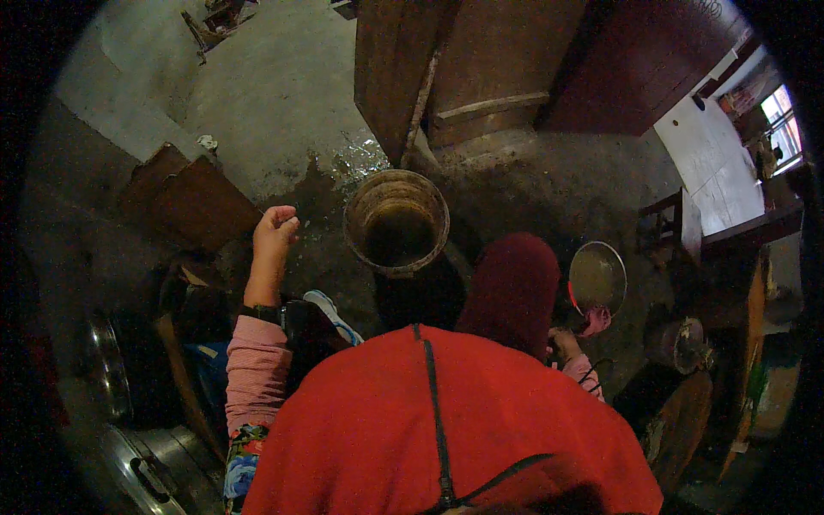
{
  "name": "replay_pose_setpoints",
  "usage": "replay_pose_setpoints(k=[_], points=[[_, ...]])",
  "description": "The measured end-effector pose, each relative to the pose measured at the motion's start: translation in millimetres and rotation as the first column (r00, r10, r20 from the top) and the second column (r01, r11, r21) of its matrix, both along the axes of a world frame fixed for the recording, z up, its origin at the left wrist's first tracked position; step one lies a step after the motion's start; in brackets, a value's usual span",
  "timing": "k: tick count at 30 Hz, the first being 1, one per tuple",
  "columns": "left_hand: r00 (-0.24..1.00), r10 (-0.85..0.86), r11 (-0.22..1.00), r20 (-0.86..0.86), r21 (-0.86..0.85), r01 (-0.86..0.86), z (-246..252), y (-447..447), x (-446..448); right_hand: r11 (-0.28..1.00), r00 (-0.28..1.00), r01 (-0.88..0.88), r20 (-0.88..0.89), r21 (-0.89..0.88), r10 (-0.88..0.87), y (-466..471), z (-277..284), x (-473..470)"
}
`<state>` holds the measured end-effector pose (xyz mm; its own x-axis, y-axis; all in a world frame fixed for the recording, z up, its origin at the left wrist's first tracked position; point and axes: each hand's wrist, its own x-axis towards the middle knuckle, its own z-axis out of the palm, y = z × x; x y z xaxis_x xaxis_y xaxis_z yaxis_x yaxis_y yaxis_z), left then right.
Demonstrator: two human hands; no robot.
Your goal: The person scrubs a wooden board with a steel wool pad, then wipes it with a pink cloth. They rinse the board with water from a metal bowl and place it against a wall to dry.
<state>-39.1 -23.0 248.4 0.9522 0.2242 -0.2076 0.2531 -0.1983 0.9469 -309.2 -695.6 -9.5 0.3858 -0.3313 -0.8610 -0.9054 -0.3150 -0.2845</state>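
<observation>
My left hand (275, 228) is raised left of a round, worn bucket (440, 241), clear of its rim. Its fingers are loosely curled and no object shows in them. The bucket's inside is dark, and what it contains is hard to make out. Low on the right, my right hand (564, 345) is partly hidden by my dark red-clad knee (515, 283) and red garment (450, 399). Close beside that hand is a pink cloth (597, 320) at the edge of a round, shallow basin (597, 273). Whether the hand grips the cloth or basin cannot be seen.
Wet concrete floor (360, 154) glistens behind the bucket. Brown boards (199, 199) lean at left, above metal pots (154, 463). A wooden cabinet (496, 64) stands ahead. At right are a white-topped table (714, 161) and a round wooden piece (685, 418).
</observation>
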Motion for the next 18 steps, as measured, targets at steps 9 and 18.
replay_pose_setpoints(k=[9,18], points=[[0.999,-0.032,0.999,0.028,-0.001,0.032,-5,1,0,0.976,0.976,0.213,-0.029,-0.044,-0.214,-18,-28,0],[0.997,-0.050,0.998,0.061,0.031,0.048,-6,-1,3,0.969,0.969,0.235,0.056,0.078,-0.240,-2,14,9]])
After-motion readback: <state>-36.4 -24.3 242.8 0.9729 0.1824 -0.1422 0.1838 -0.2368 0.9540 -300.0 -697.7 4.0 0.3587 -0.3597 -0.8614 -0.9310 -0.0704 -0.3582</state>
